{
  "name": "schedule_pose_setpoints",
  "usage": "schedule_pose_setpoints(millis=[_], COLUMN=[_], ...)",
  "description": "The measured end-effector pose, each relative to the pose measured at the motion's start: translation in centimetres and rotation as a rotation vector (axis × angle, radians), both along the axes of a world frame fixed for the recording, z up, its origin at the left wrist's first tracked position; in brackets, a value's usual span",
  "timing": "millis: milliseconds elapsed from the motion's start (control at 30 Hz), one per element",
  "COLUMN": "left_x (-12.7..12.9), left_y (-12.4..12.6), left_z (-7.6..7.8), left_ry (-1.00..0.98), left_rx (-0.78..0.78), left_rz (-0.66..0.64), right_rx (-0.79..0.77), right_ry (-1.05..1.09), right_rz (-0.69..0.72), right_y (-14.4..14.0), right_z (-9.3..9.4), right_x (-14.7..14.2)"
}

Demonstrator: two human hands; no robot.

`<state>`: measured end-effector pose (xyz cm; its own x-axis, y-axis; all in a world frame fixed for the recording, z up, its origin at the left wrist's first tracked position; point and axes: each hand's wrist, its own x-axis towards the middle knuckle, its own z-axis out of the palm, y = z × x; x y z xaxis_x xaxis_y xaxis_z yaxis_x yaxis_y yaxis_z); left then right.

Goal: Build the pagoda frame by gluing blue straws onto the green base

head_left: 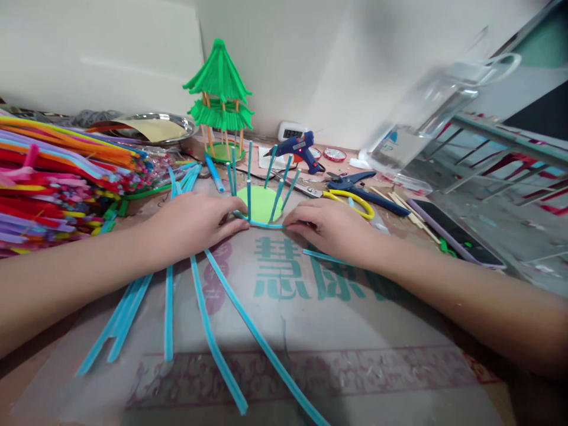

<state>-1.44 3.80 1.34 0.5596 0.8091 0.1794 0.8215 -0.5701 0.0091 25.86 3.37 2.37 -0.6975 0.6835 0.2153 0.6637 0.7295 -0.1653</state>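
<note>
Disc: green disc (260, 204) lies on the cardboard (310, 331), blue stems upright around it.
Left hand (195, 222): fingers pinch the blue stem (266, 225) at the disc's edge.
Right hand (331, 228): fingertips pinch that stem's other end.
Behind: glue gun (299, 148).

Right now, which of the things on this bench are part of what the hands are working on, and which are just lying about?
In hand:
left hand and right hand, both on the blue pipe cleaner curved round the green disc
upright blue stems
loose blue pipe cleaners

Lying about:
glue gun
green pagoda model
yellow-handled scissors
blue pliers
coloured pipe cleaner pile
phone
</note>
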Motion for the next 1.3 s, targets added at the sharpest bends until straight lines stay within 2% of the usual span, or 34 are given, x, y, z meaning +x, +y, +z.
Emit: schedule_pose_setpoints(millis=[133,367,567,700,900,1100,1300], left_x=[0.0,-0.2,-0.1,-0.1,-0.3,-0.4,-0.4], left_y=[0.2,0.1,0.2,0.3,0.8,1.1,0.8], left_z=[-0.2,-0.2,-0.2,-0.2,-0.7,-1.0,-0.8], left_ry=[0.013,-0.006,0.001,-0.004,-0.04,-0.069,-0.095], left_rx=[0.013,0.01,-0.016,-0.014,0.001,-0.017,-0.014], left_rz=[-0.007,-0.003,0.01,0.008,-0.073,-0.061,-0.057], right_rx=[-0.017,-0.08,-0.309,-0.333,-0.4,-0.484,-0.462], right_ry=[0.028,0.058,0.237,0.23,0.301,0.294,0.335], right_rz=[-0.085,-0.114,-0.143,-0.117,-0.136,-0.193,-0.174], right_y=[1.0,1.5,3.5,4.5,4.1,3.4,3.5], right_z=[0.2,0.3,0.2,0.0,-0.5,-0.4,-1.0], right_x=[0.0,0.1,0.6,0.8,0.9,1.1,1.0])
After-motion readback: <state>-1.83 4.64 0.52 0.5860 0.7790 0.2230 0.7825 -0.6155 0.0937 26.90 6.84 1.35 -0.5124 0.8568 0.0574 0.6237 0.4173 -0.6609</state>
